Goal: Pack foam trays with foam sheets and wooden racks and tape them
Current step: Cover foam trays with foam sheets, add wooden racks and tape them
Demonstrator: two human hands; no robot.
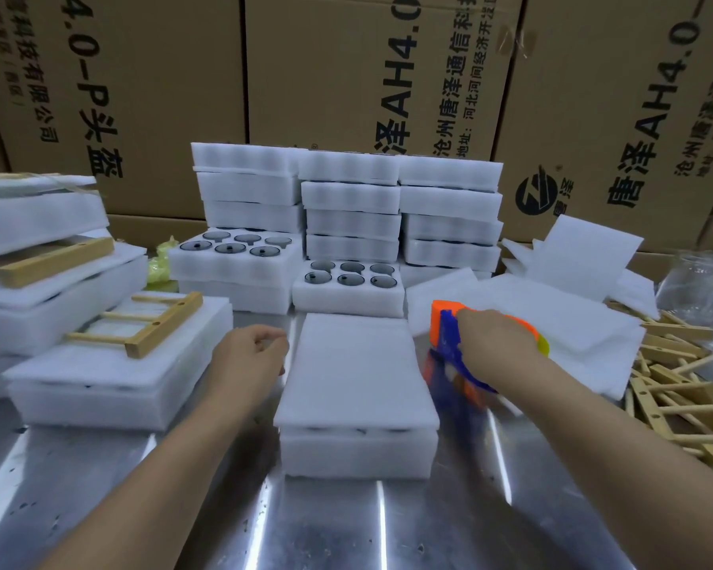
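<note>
A white foam tray (357, 450) stands in the middle of the metal table, covered by a foam sheet (355, 364). My right hand (494, 345) grips a blue and orange tape dispenser (445, 343) just right of the tray; the dispenser is blurred. My left hand (256, 359) hovers just left of the tray with fingers curled and nothing in it. To the left, another covered tray (112, 388) carries a wooden rack (141, 322) on top.
Stacks of foam trays (346, 207) stand behind, two showing dark round parts (350, 275). Loose foam sheets (552, 306) lie at right, beside a pile of wooden racks (684, 388). More packed trays (38, 257) are stacked at left. Cardboard boxes (346, 67) wall the back.
</note>
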